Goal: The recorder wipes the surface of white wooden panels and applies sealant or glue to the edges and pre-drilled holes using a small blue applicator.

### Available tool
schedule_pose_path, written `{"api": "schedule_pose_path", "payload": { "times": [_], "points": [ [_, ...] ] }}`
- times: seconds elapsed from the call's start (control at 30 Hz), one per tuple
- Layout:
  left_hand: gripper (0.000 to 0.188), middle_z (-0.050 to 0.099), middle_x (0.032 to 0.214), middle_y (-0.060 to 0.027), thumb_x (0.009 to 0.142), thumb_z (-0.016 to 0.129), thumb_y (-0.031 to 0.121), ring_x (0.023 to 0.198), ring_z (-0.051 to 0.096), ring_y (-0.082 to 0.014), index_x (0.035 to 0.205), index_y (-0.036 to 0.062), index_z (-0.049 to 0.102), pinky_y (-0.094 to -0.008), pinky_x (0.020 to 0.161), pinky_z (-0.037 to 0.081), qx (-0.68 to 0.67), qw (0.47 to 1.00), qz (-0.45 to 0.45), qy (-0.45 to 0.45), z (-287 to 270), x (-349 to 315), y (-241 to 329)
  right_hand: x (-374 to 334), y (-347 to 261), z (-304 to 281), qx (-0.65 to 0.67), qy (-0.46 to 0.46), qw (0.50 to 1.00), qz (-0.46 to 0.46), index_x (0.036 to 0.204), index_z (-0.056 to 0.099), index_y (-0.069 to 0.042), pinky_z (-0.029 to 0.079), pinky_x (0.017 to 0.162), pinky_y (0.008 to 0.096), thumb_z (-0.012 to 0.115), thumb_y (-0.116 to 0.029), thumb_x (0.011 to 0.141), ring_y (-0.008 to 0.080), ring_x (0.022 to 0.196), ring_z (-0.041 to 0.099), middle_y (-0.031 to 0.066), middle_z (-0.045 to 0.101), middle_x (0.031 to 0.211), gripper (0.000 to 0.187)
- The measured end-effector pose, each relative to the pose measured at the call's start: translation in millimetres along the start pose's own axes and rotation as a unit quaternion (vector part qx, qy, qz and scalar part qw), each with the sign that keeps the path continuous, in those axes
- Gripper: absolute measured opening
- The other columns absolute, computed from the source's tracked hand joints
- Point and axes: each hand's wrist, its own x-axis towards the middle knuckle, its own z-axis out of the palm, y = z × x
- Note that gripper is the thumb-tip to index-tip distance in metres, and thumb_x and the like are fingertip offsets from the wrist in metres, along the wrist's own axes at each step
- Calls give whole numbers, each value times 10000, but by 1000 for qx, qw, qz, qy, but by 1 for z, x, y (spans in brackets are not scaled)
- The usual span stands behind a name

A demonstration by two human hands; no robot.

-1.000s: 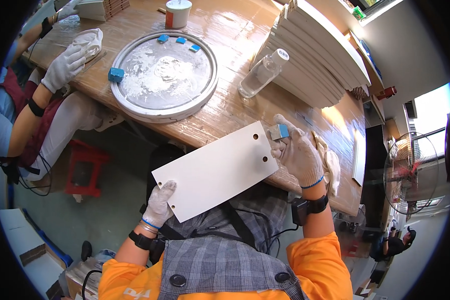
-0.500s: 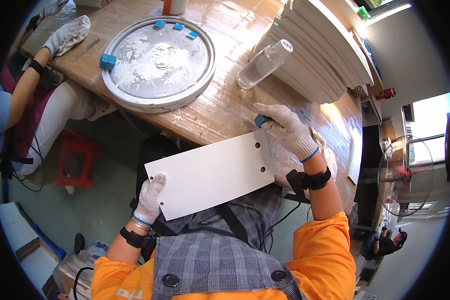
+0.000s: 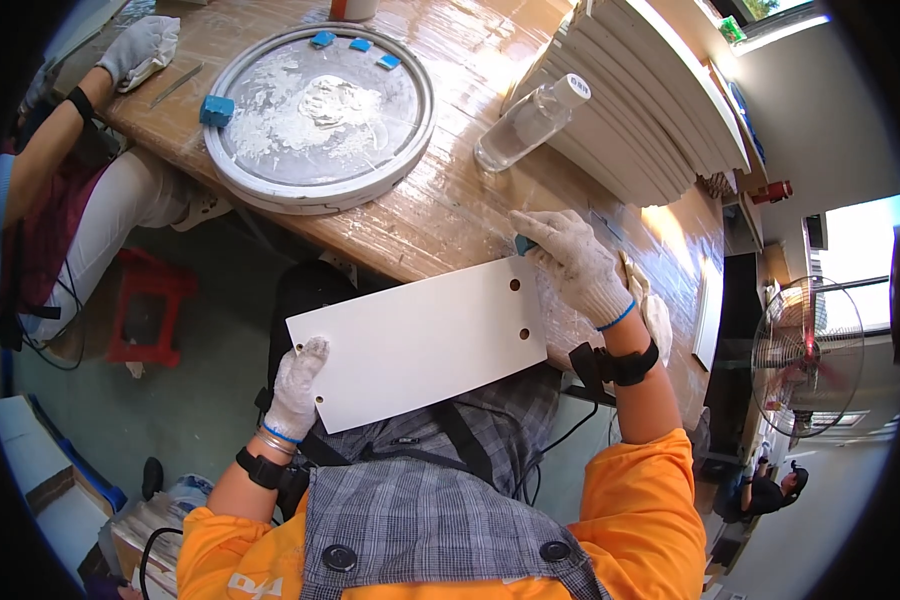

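Note:
A white board [image 3: 420, 335] with two holes near each short end lies across my lap, its right end by the table edge. My left hand [image 3: 298, 388], in a pale knit glove, grips the board's left end, thumb on top. At the right end, my gloved right hand [image 3: 577, 262] holds a small blue sponge block [image 3: 525, 244] against the board's upper right corner. The fingers cover most of the block. Up and left of it, a round grey lid [image 3: 280, 180] carries white paste [image 3: 335, 103] and several blue pieces [image 3: 388, 62].
A clear bottle [image 3: 530, 125] stands beside a stack of white boards [image 3: 635, 105] on the wooden table [image 3: 440, 235]. A crumpled cloth [image 3: 656, 325] lies near my right wrist. At left, another person's gloved hand [image 3: 140, 50] rests on the table, above a red stool [image 3: 150, 310].
My right hand has shifted slightly along the board's right end with the blue sponge block, which is now more covered by the fingers. My left hand keeps its hold.

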Motion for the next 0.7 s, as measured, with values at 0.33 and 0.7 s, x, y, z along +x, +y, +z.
{"api": "schedule_pose_path", "payload": {
  "times": [0.33,0.7],
  "points": [
    [302,626,838,-94,993,491,241,759,582,-147,1005,-33,616,-285,708,488,401,854,330,42,-17,6,-30,0,-7,1,5,-4,1000,-26,1274,578,-130,476,919,396,588,-37,814,320,1086,548,107,611,1197,470],
    [348,617,837,-23,976,530,315,755,559,-80,1007,-19,623,-250,681,474,49,998,15,29,2,-1,4,-3,-2,6,40,-9,999,-9,1301,570,-127,455,943,393,636,-20,808,316,1087,549,100,611,1201,508]
  ]
}}
